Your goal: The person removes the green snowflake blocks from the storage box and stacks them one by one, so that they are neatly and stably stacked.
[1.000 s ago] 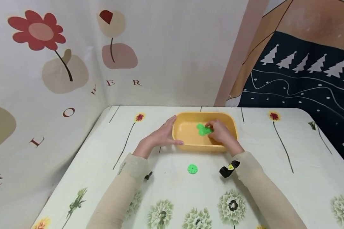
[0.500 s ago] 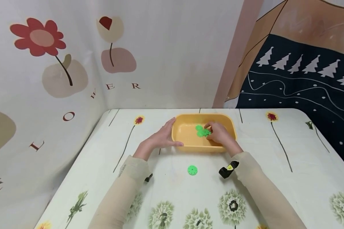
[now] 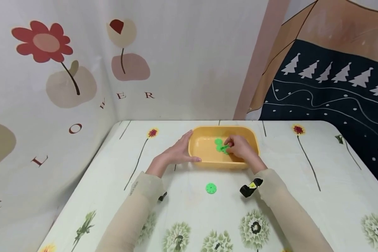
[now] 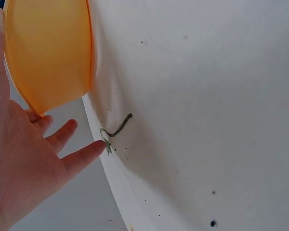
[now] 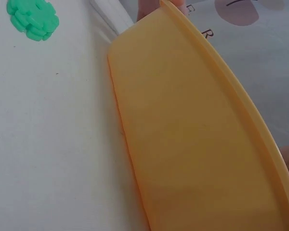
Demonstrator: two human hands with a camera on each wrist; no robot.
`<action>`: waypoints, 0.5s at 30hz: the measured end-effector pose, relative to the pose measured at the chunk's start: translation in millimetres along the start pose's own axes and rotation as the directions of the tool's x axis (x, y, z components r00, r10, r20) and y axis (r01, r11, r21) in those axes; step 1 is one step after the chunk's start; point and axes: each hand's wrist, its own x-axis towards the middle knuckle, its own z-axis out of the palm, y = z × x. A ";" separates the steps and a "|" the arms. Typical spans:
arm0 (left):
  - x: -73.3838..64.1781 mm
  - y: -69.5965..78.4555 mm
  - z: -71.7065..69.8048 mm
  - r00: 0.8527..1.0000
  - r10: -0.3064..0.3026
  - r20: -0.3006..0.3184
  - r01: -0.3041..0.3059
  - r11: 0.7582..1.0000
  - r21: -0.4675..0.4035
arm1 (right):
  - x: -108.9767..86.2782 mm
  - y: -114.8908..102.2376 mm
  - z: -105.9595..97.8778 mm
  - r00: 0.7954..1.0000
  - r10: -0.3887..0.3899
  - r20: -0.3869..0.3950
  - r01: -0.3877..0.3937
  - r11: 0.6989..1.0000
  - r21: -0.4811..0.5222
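A yellow-orange plastic basin [image 3: 208, 163] sits toward the back of the table. My left hand [image 3: 180, 148] spans its left end, thumb along the near rim and fingers against the outside; the left wrist view shows several fingers straight and spread. Inside the basin, my right hand [image 3: 239, 145] pinches a notched green disc [image 3: 224, 148], which appears tilted on edge. Other green discs [image 3: 218, 141] lie on the basin floor beside the fingertips, partly overlapped. On the table in front sits another round green piece [image 3: 211, 188], which shows notched, stacked layers in the right wrist view.
A white cloth with printed flowers [image 3: 298, 129] covers the table. Printed fabric [image 3: 182, 70] hangs behind and to the left, and a dark tree-patterned cloth [image 3: 327, 94] at the right. A black wrist camera [image 3: 250, 188] is strapped by the right sleeve.
My right fingers have shifted slightly among the green discs, and one disc now stands tilted in them. The left hand keeps its place at the basin; the view moved slightly.
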 end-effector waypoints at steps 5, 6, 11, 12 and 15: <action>0.5 1.9 -0.6 1.000 0.013 -0.010 -0.013 1.000 0.007 | -2.2 -0.5 -0.5 1.000 0.012 -0.022 -0.010 0.997 0.075; 0.8 1.8 -0.9 1.000 0.013 -0.013 -0.013 1.000 0.011 | -2.1 -1.2 -0.8 1.000 0.013 -0.022 -0.011 0.997 0.079; 0.9 -0.3 0.0 1.000 -0.003 0.003 0.002 1.000 0.027 | -2.1 -2.5 -0.6 1.000 0.005 0.009 -0.006 0.998 0.069; 0.9 -0.6 0.6 1.000 -0.003 0.004 0.003 1.000 0.026 | -2.3 -2.2 -0.3 1.000 0.005 0.012 -0.006 0.998 0.069; 0.5 -0.9 2.5 1.000 -0.004 0.006 0.004 1.000 0.018 | -3.4 -1.2 0.3 1.000 -0.002 0.020 0.000 0.997 0.079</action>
